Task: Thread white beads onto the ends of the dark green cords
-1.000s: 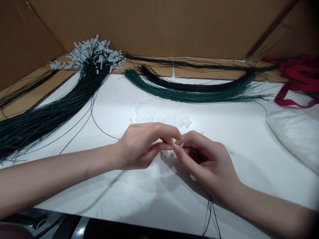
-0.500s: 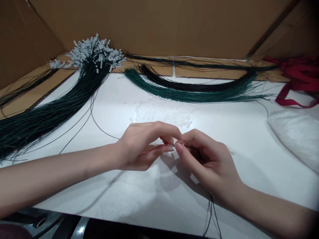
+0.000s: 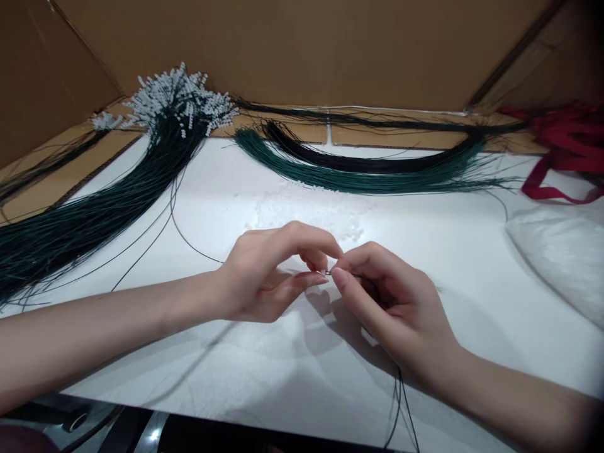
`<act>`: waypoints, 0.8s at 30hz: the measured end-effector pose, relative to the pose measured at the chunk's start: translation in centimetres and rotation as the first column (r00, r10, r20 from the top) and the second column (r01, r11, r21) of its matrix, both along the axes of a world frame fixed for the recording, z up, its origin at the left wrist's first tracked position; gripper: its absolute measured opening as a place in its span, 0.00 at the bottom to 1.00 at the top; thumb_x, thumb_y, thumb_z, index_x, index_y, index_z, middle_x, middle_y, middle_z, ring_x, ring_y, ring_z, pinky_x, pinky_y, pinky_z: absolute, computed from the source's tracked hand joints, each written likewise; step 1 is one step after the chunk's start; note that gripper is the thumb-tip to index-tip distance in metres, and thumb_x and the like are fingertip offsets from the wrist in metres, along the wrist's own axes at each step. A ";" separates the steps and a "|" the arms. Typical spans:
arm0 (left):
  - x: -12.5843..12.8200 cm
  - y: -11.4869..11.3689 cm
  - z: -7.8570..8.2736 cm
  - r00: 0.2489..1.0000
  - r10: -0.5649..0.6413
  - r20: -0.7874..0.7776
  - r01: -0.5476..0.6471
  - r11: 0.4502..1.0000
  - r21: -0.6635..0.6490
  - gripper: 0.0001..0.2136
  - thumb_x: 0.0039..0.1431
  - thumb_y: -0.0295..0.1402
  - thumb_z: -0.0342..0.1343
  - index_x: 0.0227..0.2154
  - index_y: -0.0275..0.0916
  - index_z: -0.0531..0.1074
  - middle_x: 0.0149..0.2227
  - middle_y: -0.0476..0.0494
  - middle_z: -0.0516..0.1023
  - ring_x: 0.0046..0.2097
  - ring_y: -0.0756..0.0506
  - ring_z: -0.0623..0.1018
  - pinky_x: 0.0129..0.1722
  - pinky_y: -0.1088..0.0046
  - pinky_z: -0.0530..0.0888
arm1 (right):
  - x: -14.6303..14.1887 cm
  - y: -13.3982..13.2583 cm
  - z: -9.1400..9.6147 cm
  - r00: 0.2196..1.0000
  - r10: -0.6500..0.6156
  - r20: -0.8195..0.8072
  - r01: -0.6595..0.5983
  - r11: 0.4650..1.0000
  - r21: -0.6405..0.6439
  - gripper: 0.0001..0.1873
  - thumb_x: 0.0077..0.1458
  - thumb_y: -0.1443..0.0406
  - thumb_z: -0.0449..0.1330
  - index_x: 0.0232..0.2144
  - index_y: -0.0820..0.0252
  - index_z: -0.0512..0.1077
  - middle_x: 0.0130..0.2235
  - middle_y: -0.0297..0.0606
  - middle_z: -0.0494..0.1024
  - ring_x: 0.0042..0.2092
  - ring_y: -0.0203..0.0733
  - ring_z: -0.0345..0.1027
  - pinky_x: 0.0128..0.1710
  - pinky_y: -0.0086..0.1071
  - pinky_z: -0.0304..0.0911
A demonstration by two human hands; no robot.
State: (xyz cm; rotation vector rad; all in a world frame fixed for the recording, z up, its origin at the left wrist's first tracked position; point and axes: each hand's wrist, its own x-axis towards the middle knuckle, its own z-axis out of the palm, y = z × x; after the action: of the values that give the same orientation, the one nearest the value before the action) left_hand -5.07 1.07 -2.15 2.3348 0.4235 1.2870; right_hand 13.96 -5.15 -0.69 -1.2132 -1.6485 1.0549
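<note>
My left hand (image 3: 278, 270) is closed in a pinch on a tiny whitish bead (image 3: 324, 272), mostly covered by the fingertips. My right hand (image 3: 391, 292) meets it fingertip to fingertip, its thumb and index finger pinching a thin dark cord (image 3: 401, 390). The cord's tip reaches the bead; whether it passes through I cannot tell. Its far lengths run under the right palm and hang past the table's front edge. Just behind the hands, loose white beads (image 3: 311, 211) lie scattered on the white table top (image 3: 207, 371).
A thick bundle of dark green cords (image 3: 155, 170) with white beaded ends (image 3: 182, 100) lies at left. Behind the beads rest green cords (image 3: 358, 180) and black cords (image 3: 349, 162). At right are red ribbon (image 3: 566, 145) and a clear plastic bag (image 3: 561, 251). Cardboard walls (image 3: 302, 50) stand behind.
Both hands stay almost in place, fingertips still together. The left fingers have lifted very slightly, and a bit more of the bead and cord tip shows between the hands.
</note>
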 end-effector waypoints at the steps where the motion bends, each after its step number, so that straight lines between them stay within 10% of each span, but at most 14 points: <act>1: 0.0 0.0 0.0 1.000 0.002 0.003 -0.002 1.000 -0.001 0.12 0.59 0.25 0.61 0.45 0.39 0.69 0.37 0.46 0.80 0.34 0.50 0.81 0.33 0.77 0.78 | 0.0 0.0 0.0 1.000 0.002 0.000 -0.002 1.000 0.002 0.06 0.64 0.68 0.55 0.32 0.56 0.66 0.26 0.32 0.69 0.26 0.33 0.59 0.22 0.30 0.51; 24: 0.1 -0.1 0.0 0.999 0.021 -0.034 -0.022 0.999 -0.038 0.13 0.60 0.26 0.61 0.47 0.38 0.68 0.36 0.47 0.79 0.34 0.50 0.80 0.35 0.76 0.79 | -0.2 0.1 -0.2 0.999 -0.012 -0.031 0.013 1.000 0.006 0.08 0.64 0.68 0.56 0.31 0.57 0.65 0.23 0.28 0.65 0.24 0.31 0.55 0.22 0.28 0.50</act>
State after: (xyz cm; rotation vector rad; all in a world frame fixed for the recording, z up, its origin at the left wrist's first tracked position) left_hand -4.97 0.92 -2.15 2.3290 0.4815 1.2403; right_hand 13.80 -5.01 -0.86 -1.1960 -1.6174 1.0551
